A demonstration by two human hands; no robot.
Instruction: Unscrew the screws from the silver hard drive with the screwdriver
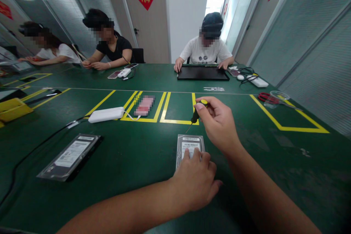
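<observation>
A silver hard drive (191,139) with a white label lies on the green table (123,197) in front of me. My left hand (195,175) rests over its lower part, fingertips spread on the label; the drive's near end is hidden beneath it. Above and right of the drive, my right hand (218,122) pinches a small black-and-yellow screwdriver (195,116). The screwdriver slants down to the left, its thin tip close to the drive's far edge; whether they touch I cannot tell. A second hard drive (70,156) lies at the left.
A white power bank (106,114) is cabled to a phone (144,105). Red scissors (267,98) and a clear plastic cup (279,96) sit at the right, a yellow bin (13,110) at the left. Across the table, a person (207,49) holds a black panel (203,73); others sit further left.
</observation>
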